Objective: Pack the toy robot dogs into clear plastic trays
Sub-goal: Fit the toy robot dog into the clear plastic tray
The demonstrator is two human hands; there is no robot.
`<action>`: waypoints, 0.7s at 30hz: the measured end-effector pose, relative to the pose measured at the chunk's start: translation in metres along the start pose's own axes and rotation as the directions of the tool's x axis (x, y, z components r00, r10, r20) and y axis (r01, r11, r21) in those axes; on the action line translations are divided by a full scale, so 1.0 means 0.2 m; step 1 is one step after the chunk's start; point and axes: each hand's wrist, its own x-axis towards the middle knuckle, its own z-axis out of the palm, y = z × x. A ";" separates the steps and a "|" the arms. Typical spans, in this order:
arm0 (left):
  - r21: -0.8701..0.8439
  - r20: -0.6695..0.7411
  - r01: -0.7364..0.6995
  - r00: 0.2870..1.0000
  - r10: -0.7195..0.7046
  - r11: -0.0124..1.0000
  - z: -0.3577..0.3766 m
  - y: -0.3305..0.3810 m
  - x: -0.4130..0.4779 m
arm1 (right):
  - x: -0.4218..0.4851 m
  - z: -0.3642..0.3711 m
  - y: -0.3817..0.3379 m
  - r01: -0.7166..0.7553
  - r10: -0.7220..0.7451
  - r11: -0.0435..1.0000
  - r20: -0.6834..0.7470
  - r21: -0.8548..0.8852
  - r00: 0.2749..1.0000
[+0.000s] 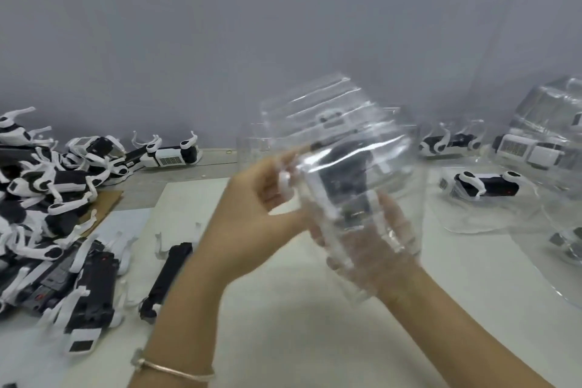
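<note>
**While the Tray Is Off the Table: Seating the Dog**

While the clear plastic tray [340,123] is held in the air above the table [283,324], it carries one toy robot dog [343,173], whose black body sits in the moulded pocket. The left hand [255,198] has its fingers curled round the tray's left rim, beside a white leg [285,179]. The right hand [378,249] lies behind the tray, seen through the plastic. Blur prevents telling whether its fingers clasp the tray or lie flat. The step in hand is judged to be seating the dog. Press each leg into its recess before letting go. The thin plastic will probably flex, so support it from below. At left lie the unpacked dogs [47,198] in a pile. At right stand the packed trays [482,189], the likely destination.
</note>
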 end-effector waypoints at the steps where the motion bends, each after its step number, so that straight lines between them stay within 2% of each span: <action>1: -0.062 0.004 -0.045 0.999 0.045 0.997 -0.05 0.00 0.00 | 0.00 -0.01 -0.05 0.020 -0.031 0.995 0.112 0.095 0.993; 2: -0.166 -0.037 -0.082 0.996 0.077 0.983 -0.10 0.01 0.00 | -0.02 -0.02 -0.14 0.013 -0.060 0.986 0.279 0.167 0.958; 3: -0.293 -0.114 -0.110 0.990 0.079 0.950 -0.16 0.00 0.00 | -0.07 -0.03 -0.22 0.024 -0.107 0.977 0.385 0.212 0.917; 5: -0.544 -0.171 -0.145 0.983 0.060 0.827 -0.25 0.02 -0.02 | -0.08 -0.07 -0.30 0.170 -0.182 0.983 0.432 0.068 0.883; 6: -0.574 -0.147 -0.121 0.988 0.044 0.810 -0.27 0.04 -0.02 | -0.08 -0.09 -0.31 0.255 -0.224 0.966 0.379 -0.034 0.898; 7: -0.511 -0.081 -0.073 0.996 0.036 0.856 -0.26 0.06 -0.02 | -0.07 -0.10 -0.34 0.317 -0.273 0.940 0.280 -0.124 0.920; 9: -0.250 0.010 0.022 1.000 -0.020 0.968 -0.18 0.07 -0.03 | -0.07 -0.11 -0.37 0.401 -0.345 0.882 0.241 -0.248 0.907; 11: 0.005 -0.021 0.001 1.000 -0.001 1.000 -0.06 0.07 -0.04 | -0.09 -0.10 -0.38 0.440 -0.375 0.833 0.242 -0.336 0.895; 12: 0.072 -0.047 -0.021 0.999 0.024 0.997 -0.01 0.07 -0.04 | -0.10 -0.10 -0.39 0.444 -0.376 0.812 0.242 -0.378 0.894; 16: 0.064 -0.128 -0.042 0.991 0.049 0.997 0.03 0.03 -0.02 | -0.13 -0.10 -0.41 0.451 -0.385 0.728 0.236 -0.516 0.892; 21: 0.009 -0.132 -0.065 0.989 0.066 0.998 0.00 -0.01 0.00 | -0.13 -0.05 -0.39 0.425 -0.375 0.712 0.209 -0.559 0.903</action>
